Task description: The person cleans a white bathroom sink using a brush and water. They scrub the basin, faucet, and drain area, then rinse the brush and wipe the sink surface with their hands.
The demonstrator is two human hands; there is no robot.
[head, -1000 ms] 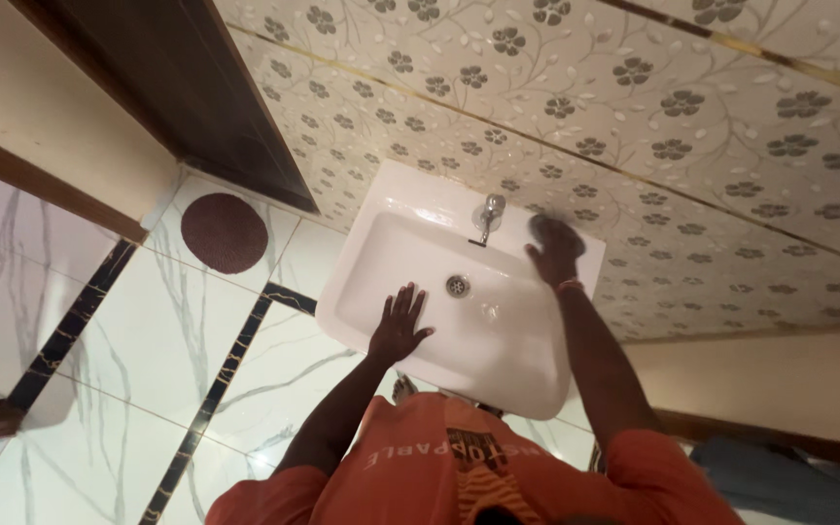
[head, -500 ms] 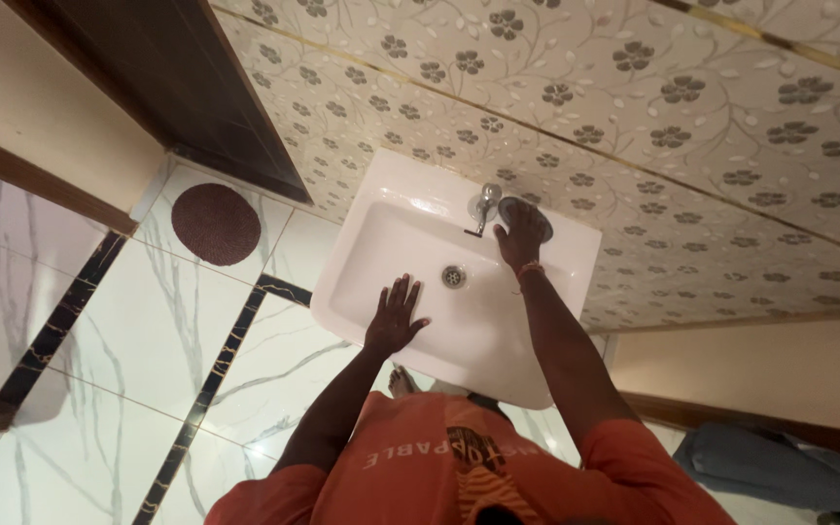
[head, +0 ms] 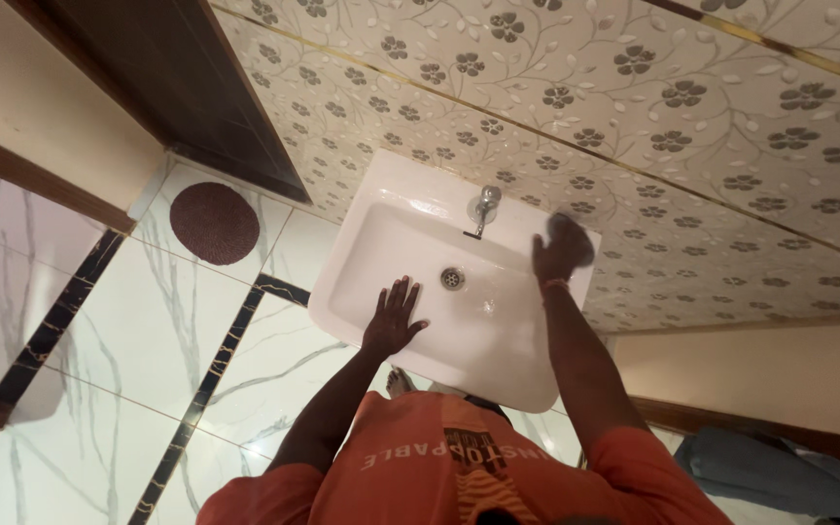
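Note:
A white wall-mounted washbasin (head: 381, 243) with a chrome tap (head: 483, 206) and a round drain (head: 453, 278) is below me. My left hand (head: 393, 317) lies flat, fingers spread, on the basin's front rim. My right hand (head: 558, 255) is at the basin's back right corner, pressing a dark round scrubbing pad (head: 576, 238) against the rim; hand and pad are blurred by motion.
A floral patterned tile wall (head: 653, 126) stands behind the basin. A dark wooden door frame (head: 196, 87) is at upper left, with a round maroon mat (head: 214, 210) on the marble floor (head: 148, 331). Blue cloth (head: 780, 476) lies at lower right.
My right hand with the pad swept from the back right corner to beside the tap, then back to the right corner. My left hand stayed on the front rim.

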